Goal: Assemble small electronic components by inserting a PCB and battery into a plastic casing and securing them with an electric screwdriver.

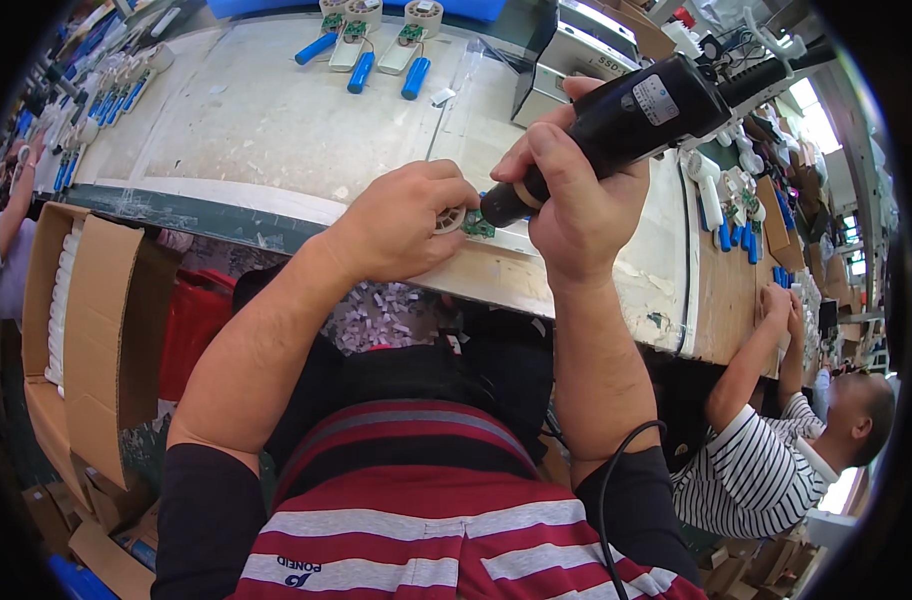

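A black electric screwdriver (621,118) is gripped in my right hand (591,205), its fingers wrapped around the body. The tool is tilted, with its narrow end pointing down and left. My left hand (401,222) holds a small white round fan housing (450,218) by the near edge of the workbench. A green circuit board (479,226) shows beside the housing, right under the screwdriver's tip. Whether the bit touches a screw is hidden.
Several white fan units with green boards and blue batteries (361,72) lie at the bench's far side. A metal box (576,60) stands behind the screwdriver. An open cardboard box (101,340) is at left. A co-worker in a striped shirt (756,470) sits at right.
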Motion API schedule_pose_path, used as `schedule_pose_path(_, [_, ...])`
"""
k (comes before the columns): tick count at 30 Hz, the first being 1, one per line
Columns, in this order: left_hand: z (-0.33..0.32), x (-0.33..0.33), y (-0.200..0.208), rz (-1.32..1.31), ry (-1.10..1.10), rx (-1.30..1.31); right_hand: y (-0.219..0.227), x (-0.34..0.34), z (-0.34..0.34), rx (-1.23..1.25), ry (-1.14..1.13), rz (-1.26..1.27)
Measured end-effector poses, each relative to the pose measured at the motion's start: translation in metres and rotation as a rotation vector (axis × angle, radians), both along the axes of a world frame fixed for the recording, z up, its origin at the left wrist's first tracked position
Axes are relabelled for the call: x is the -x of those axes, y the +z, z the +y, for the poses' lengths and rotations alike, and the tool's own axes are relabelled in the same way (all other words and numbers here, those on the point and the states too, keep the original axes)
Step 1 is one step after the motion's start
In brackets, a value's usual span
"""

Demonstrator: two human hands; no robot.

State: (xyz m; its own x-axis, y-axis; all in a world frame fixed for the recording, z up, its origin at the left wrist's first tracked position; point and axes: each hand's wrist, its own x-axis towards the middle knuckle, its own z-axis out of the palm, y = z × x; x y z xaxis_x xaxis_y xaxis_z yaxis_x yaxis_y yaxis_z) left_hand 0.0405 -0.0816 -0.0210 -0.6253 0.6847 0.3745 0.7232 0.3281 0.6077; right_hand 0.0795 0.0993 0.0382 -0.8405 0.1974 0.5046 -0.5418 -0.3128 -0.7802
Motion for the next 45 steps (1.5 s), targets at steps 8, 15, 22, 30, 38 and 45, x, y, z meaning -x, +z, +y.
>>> schedule_pose_path(8, [0.003, -0.002, 0.003, 0.024, 0.018, 0.033, -0.002, -0.001, 0.0, -0.007, 0.026, -0.006])
schedule_pose_path(15, [0.005, -0.001, 0.002, 0.027, 0.005, 0.038, -0.007, -0.001, 0.006, -0.018, 0.064, 0.003])
schedule_pose_path(22, [0.007, 0.004, -0.01, 0.048, -0.014, -0.048, -0.009, -0.008, 0.003, -0.216, 0.06, 0.025])
schedule_pose_path(30, [0.005, -0.001, -0.004, 0.056, -0.007, 0.003, -0.012, -0.013, -0.002, -0.173, -0.043, 0.014])
schedule_pose_path(38, [0.004, 0.0, -0.004, 0.047, -0.003, 0.027, 0.0, -0.011, 0.039, -0.101, -0.237, 0.043])
schedule_pose_path(45, [0.007, 0.001, -0.001, 0.025, 0.011, 0.034, -0.001, -0.022, 0.064, -0.078, -0.352, -0.018])
